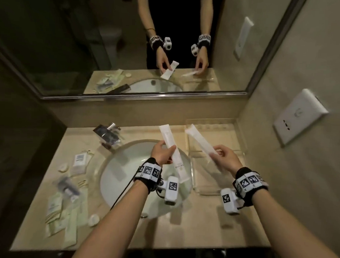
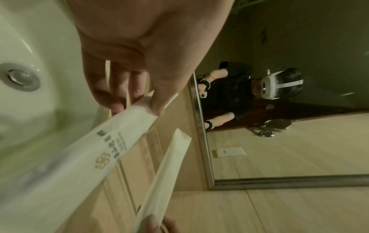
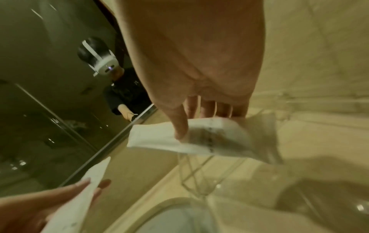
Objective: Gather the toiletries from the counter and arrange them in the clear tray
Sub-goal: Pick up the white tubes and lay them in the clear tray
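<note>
Head: packet point(image 1: 172, 148) per hand (gripped)

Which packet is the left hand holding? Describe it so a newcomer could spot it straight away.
Start at the white sink basin in the beige counter. Above its right side the left hand pinches a long white packet. Unlike the plainer packet in the right hand over the clear tray, it carries a gold flower logo.

White packet point(image 2: 111, 151) bears a flower logo; its characters are unreadable
</note>
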Demonstrator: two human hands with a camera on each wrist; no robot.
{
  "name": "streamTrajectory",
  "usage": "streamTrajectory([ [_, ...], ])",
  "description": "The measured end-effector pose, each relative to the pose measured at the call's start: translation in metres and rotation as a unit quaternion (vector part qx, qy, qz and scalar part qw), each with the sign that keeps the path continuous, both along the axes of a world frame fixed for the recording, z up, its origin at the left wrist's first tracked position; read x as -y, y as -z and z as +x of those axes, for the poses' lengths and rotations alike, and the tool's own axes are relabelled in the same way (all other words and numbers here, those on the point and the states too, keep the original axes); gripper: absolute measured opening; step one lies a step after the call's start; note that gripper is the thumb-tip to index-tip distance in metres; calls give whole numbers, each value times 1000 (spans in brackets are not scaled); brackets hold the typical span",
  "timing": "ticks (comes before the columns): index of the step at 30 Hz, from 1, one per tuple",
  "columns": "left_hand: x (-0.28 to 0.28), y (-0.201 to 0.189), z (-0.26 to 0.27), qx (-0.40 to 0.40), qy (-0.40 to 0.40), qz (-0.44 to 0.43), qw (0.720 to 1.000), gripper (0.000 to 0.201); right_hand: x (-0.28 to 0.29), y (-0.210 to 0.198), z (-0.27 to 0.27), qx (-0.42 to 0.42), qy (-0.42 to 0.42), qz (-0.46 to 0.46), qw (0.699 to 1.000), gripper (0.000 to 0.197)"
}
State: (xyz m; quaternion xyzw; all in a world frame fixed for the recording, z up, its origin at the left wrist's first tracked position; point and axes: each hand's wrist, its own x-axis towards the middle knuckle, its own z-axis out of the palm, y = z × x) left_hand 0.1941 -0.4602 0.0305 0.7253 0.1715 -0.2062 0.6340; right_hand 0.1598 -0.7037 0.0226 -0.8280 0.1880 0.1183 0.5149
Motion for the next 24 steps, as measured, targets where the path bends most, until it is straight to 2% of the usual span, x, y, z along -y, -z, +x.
streamTrajectory([
  [5, 26, 20, -7, -18, -2, 27, 999, 48, 33, 48, -9, -78, -67, -192, 976, 27],
  [9, 26, 30, -9, -29, -4, 40, 999, 46, 43, 73, -20, -120, -151, -316, 929, 34],
  [12, 24, 37, -8, -36, -4, 46, 998, 47, 45, 86, -25, -95, -200, -378, 899, 33],
  [16, 25, 45, -4, -45, -5, 37, 998, 48, 41, 97, -31, -1, -208, -385, 899, 33],
  [20, 30, 52, -3, -50, -3, 22, 999, 46, 41, 102, -39, 41, -182, -330, 926, 34],
  [24, 36, 57, -4, -58, -21, -12, 998, 41, 44, 105, -50, 48, -201, -332, 920, 30],
])
